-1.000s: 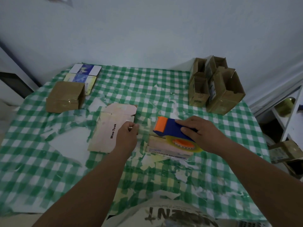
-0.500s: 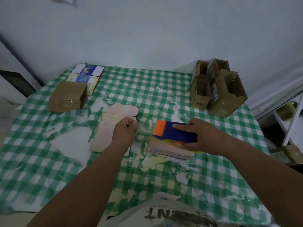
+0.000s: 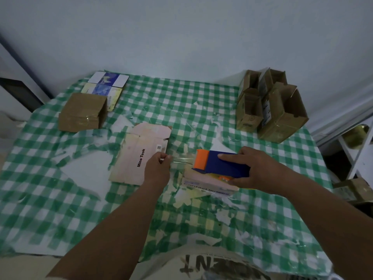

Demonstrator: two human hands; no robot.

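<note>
1. The right hand (image 3: 260, 170) is just right of the middle of the frame. Its fingers curl round the blue and orange tape dispenser (image 3: 220, 164) and grip it.
2. The tape dispenser sits on top of a small pink box (image 3: 203, 181). Its orange end points to the left.
3. The left hand (image 3: 157, 168) is near the middle, just left of the dispenser. Its finger and thumb pinch the end of the clear tape (image 3: 182, 161).
4. The clear tape runs in a tight strip from the orange end to the left hand, so it lies between the two hands.
5. A flat pink carton (image 3: 137, 156) lies on the green checked cloth (image 3: 181, 98), partly under the left hand.
6. A shut brown box (image 3: 82, 112) and some cards (image 3: 107, 81) sit at the upper left. Open brown boxes (image 3: 270, 110) stand at the upper right.
</note>
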